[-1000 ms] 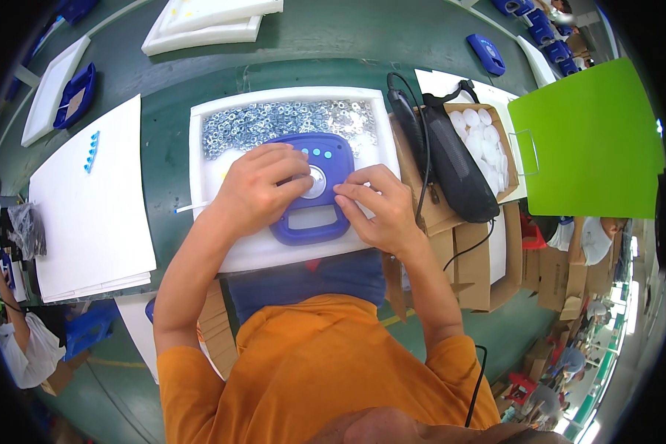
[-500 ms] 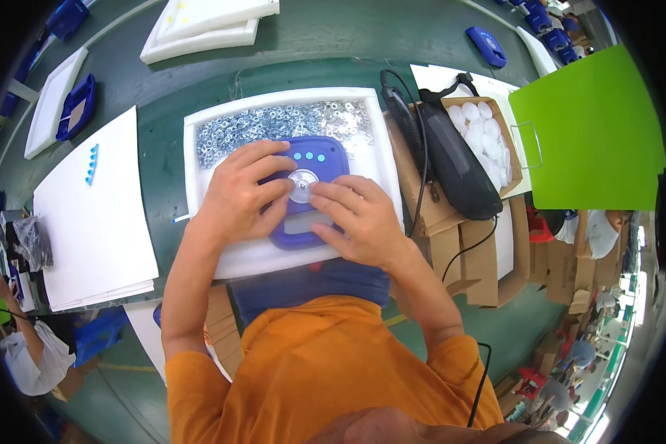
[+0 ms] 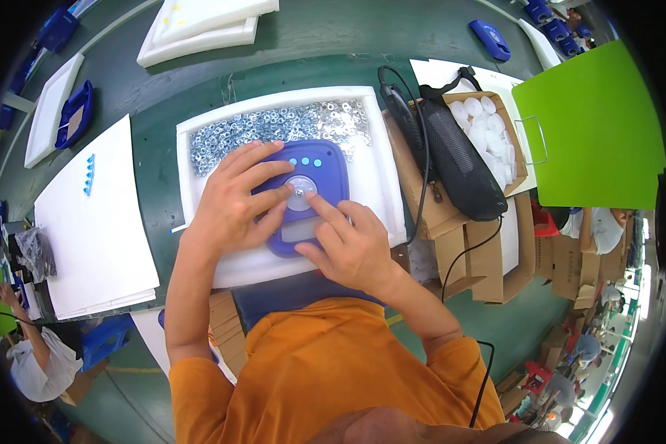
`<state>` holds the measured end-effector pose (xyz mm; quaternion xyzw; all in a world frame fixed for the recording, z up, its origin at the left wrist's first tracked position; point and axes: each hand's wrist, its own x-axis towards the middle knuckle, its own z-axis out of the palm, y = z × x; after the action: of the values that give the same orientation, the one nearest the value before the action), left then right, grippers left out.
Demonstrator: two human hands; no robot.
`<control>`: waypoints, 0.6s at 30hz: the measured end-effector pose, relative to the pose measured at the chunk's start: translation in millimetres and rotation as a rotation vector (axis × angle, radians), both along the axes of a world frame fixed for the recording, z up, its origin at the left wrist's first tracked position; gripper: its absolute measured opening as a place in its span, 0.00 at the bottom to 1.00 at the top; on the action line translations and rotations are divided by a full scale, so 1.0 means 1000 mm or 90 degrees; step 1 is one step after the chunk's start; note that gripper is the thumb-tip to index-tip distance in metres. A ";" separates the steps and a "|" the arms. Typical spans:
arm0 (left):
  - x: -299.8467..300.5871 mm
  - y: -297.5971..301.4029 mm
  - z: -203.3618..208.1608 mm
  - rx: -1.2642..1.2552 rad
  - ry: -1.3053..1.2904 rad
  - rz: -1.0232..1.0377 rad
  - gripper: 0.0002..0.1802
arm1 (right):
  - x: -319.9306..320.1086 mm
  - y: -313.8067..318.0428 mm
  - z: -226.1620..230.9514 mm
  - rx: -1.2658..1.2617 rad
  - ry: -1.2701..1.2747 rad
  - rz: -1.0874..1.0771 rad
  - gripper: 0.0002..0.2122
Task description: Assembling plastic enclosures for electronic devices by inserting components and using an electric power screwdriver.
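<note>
A blue plastic housing (image 3: 335, 170) lies in a white foam tray (image 3: 381, 159). It has a row of light blue buttons (image 3: 305, 160), a round clear disc (image 3: 303, 182) with a small metal piece at its centre, and a pale rectangular window (image 3: 297, 231) below. My left hand (image 3: 233, 200) grips the housing's left side, its fingertips over the upper face and beside the disc. With the index finger stretched out, my right hand (image 3: 355, 248) touches the disc near its centre; the other fingers are bent, the thumb apart near the window.
Many metal nuts (image 3: 274, 122) fill the tray's far part. To the right are a black mesh pouch (image 3: 462, 159) with cables and a cardboard box of white round pieces (image 3: 488, 133). White sheets (image 3: 96, 237) lie left; a green panel (image 3: 592, 133) stands far right. Co-workers sit on both sides.
My right hand has shifted slightly down, its index finger now extended onto the disc while the others have bent back. My left hand stays on the housing.
</note>
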<state>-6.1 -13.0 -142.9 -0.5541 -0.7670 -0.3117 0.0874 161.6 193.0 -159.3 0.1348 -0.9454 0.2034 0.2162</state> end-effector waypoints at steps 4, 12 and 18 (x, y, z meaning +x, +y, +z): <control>-0.001 0.001 0.000 0.005 0.004 0.000 0.11 | 0.001 0.000 -0.006 0.012 0.033 0.012 0.17; 0.000 0.002 0.000 0.002 -0.011 0.002 0.11 | -0.003 0.002 -0.006 -0.009 0.035 0.016 0.17; 0.000 0.002 -0.001 -0.006 -0.012 0.007 0.12 | -0.004 0.003 -0.006 -0.023 0.030 0.016 0.17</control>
<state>-5.9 -11.1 -144.3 -0.5471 -0.7725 -0.3127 0.0792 157.9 195.8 -165.0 0.1471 -0.9346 0.2197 0.2381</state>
